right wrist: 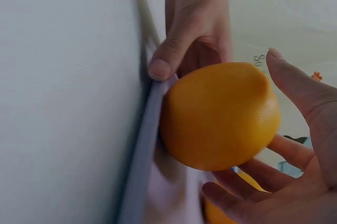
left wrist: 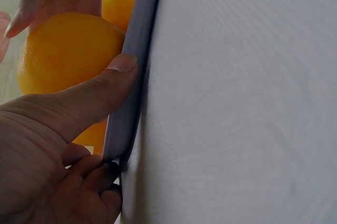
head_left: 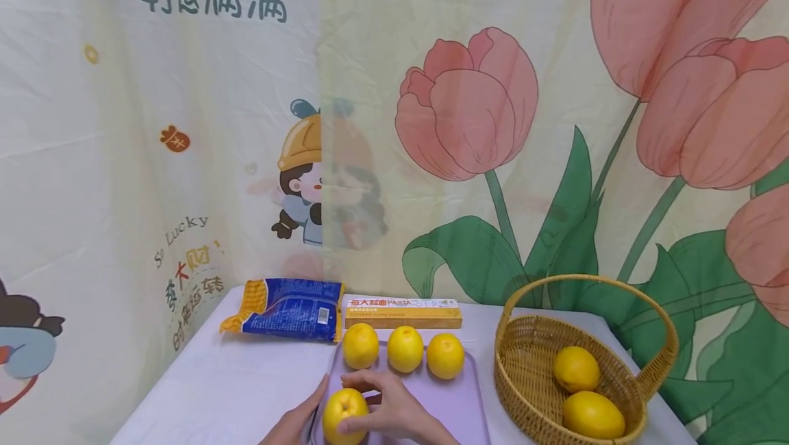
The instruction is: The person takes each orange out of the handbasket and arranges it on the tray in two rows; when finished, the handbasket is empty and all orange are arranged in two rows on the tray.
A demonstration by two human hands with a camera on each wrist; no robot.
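fruit (head_left: 344,412), yellow and round, sits at the tray's (head_left: 444,404) seven o'clock, twelve pointing away from the person. it lies close inside the rim, dimple up; whether its full weight bears on the tray cannot be told.

right hand (head_left: 394,404) comes in from five o'clock and cups this fruit without clenching: its fingers are spread along the side, and the right wrist view shows the thumb standing off. such a light touch is probably enough to check a round thing's rolling. left hand (head_left: 298,423), at eight o'clock, grasps the tray, thumb over the rim and fingers tucked beneath, likely so that it does not slide.

three more fruit (head_left: 405,349) stand in a row from eleven to one o'clock, slightly apart, where the far rim would stop them rolling off. at three o'clock the basket (head_left: 524,390) keeps two others (head_left: 593,414) inside its high woven wall. bag (head_left: 290,308) at eleven and box (head_left: 403,318) at twelve lie flat on the table (head_left: 228,376) beyond the tray, seemingly out of the hands' way.
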